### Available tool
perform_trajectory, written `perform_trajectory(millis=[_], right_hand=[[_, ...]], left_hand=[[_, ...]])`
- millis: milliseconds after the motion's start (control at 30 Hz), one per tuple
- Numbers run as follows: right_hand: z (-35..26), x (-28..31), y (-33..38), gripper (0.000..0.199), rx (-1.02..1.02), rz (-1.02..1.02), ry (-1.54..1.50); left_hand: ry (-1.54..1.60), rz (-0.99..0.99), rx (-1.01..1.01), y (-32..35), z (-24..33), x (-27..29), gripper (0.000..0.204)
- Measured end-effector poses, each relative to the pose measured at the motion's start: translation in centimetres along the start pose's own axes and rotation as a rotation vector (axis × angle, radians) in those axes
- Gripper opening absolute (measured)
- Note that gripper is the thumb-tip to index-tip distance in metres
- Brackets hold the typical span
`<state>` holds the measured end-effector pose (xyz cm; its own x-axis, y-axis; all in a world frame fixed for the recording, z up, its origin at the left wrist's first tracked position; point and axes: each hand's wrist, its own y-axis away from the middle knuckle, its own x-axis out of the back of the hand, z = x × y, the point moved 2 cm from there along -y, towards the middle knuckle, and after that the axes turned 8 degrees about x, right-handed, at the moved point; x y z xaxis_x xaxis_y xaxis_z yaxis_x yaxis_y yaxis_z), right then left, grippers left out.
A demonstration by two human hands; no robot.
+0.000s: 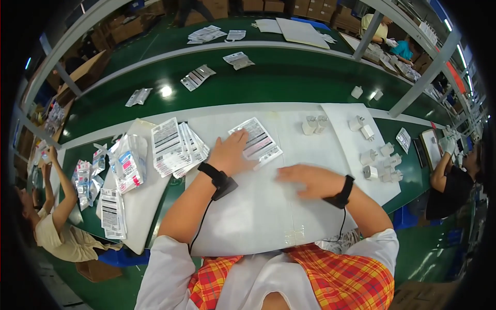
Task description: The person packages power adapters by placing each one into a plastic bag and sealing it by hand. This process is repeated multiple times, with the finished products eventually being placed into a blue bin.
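A flat white printed pouch [262,143] lies in front of me on the white work mat [243,212]. My left hand [232,154] reaches over its left edge, fingers stretched out and resting on or just above it. My right hand [305,180] is off the pouch's lower right, with its fingers smeared by motion; nothing shows in it. Left of my left hand, a fanned stack of similar printed pouches [173,147] lies by the mat's edge. To the right stand two white plug adapters [314,124], and several more white adapters [381,163] sit on a white sheet.
Filled packets [126,164] and more flat pouches [112,212] lie at left. Beyond the mat, a green conveyor belt [170,111] carries packets [198,77] and adapters [357,92]. Grey metal posts [418,77] frame it. Co-workers sit at left [62,227] and right [448,181].
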<state>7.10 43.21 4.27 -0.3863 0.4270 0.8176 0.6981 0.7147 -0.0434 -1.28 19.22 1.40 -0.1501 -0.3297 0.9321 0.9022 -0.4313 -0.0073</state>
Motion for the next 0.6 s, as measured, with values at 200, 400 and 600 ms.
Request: perform_trajectory(millis=[200,400,600], right_hand=[[5.1,6.7,-1.2,0.069,-0.338,0.508,0.601],[4.4,5.2,-4.2,0.057,-0.372,0.57,0.017],[4.1,0.2,-6.5,0.048,-0.234,0.866,-1.385]], left_hand=[[-0.163,-0.135,0.016,-2.8,2.9,1.2,0.058],[-0.077,-0.125,-0.085,-5.2,1.8,-1.4,0.043],[-0.028,0.161,-0.213,-3.1,1.0,-3.4,0.043]])
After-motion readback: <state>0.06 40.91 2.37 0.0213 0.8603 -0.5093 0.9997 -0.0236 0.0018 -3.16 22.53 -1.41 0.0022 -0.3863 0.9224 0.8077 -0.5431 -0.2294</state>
